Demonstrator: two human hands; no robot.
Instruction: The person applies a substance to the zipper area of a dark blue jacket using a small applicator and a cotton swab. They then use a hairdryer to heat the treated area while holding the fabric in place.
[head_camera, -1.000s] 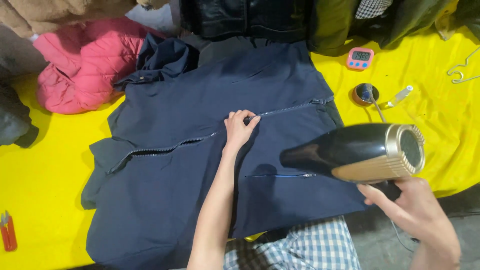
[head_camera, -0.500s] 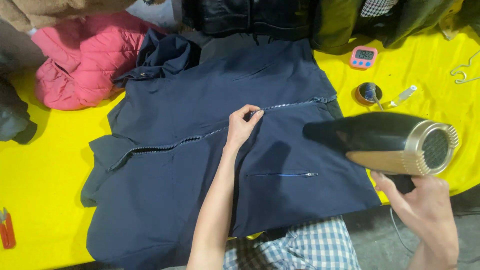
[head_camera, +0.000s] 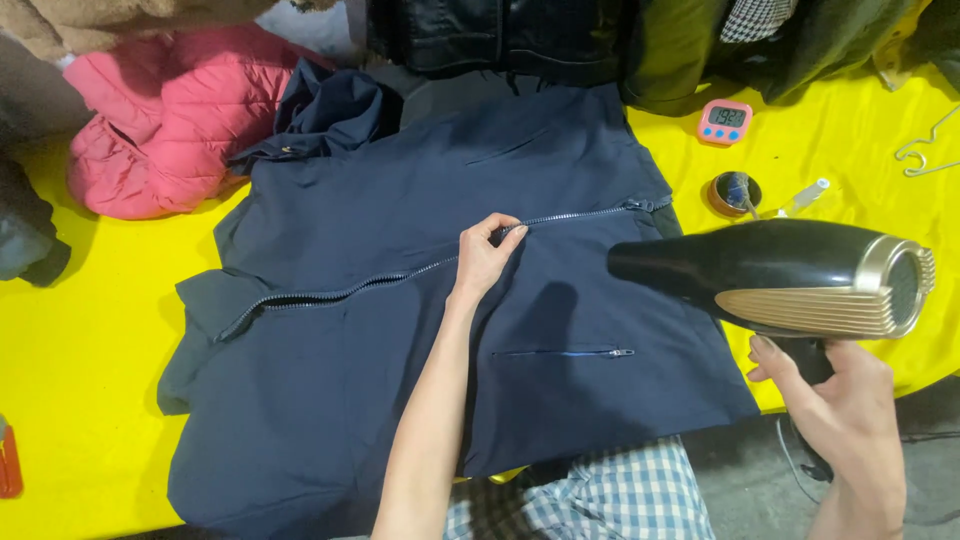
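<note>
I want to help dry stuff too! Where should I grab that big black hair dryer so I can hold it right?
Grab the hair dryer by its black handle, which sticks down under the gold back end, coming up from below as the right hand does. The barrel is fat and lies sideways with its nozzle toward the navy jacket, so the slim handle probably fits fingers best. Keep off the gold grille at the back.

Under my left hand (head_camera: 485, 258) the navy jacket (head_camera: 400, 330) is smooth matt woven cloth with a toothed zip (head_camera: 400, 278). The hair dryer (head_camera: 770, 278) in my right hand (head_camera: 845, 420) has a glossy black barrel and ribbed gold-toned rear. The table cover (head_camera: 80, 330) is matt yellow. Far left, the pink jacket (head_camera: 160, 130) looks quilted and puffy.
</note>
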